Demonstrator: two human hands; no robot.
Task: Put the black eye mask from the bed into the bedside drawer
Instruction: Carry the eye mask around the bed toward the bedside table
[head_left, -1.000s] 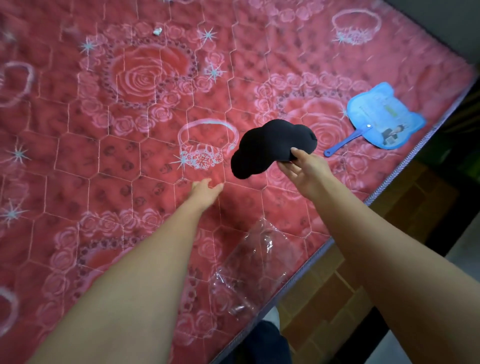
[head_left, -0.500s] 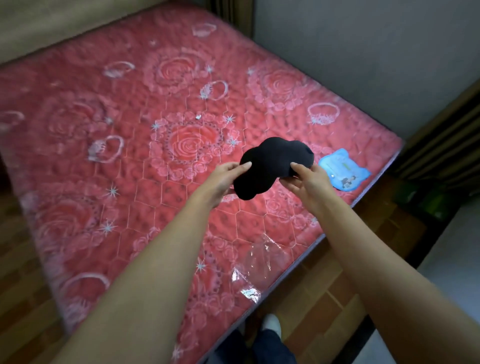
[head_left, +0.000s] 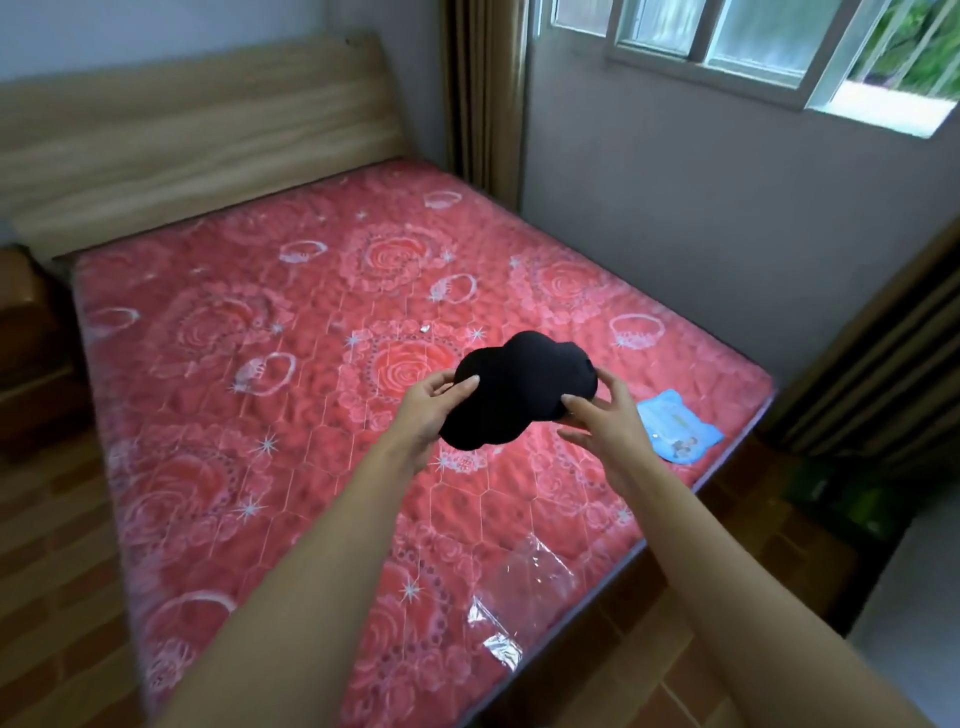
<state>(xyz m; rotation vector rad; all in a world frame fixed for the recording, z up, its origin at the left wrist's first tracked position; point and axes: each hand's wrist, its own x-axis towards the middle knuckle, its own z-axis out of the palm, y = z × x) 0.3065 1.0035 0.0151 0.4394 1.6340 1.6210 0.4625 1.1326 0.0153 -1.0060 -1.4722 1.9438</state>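
I hold the black eye mask (head_left: 519, 389) up in the air in front of me, over the middle of the bed (head_left: 218, 364), clear of the red flowered mattress cover. My left hand (head_left: 431, 410) grips its left end, thumb across the front of the fabric and the other fingers curled in behind it. My right hand (head_left: 605, 415) takes the right end: the thumb presses on the front near the lower edge, one finger shows over the top right edge, and the rest spread loosely below, so this hand is half open around the mask rather than clenched. The mask is puffy and lobed, tilted so its left end hangs lower than its right.

On the mattress, near the right edge and just beyond my right hand, lies a blue fan (head_left: 678, 431) with ears at the top. Closer to me, at the foot-side edge, a clear plastic bag (head_left: 519, 597) lies crumpled. A tiny white scrap (head_left: 424, 328) sits near the middle of the bed.

The wooden headboard (head_left: 197, 135) stands at the far end, with a brown curtain (head_left: 485, 98) beside it and a window (head_left: 753, 41) in the grey wall on the right. At the far left, beside the headboard, a dark brown piece of furniture (head_left: 26, 332) is partly visible; I cannot make out a drawer on it.
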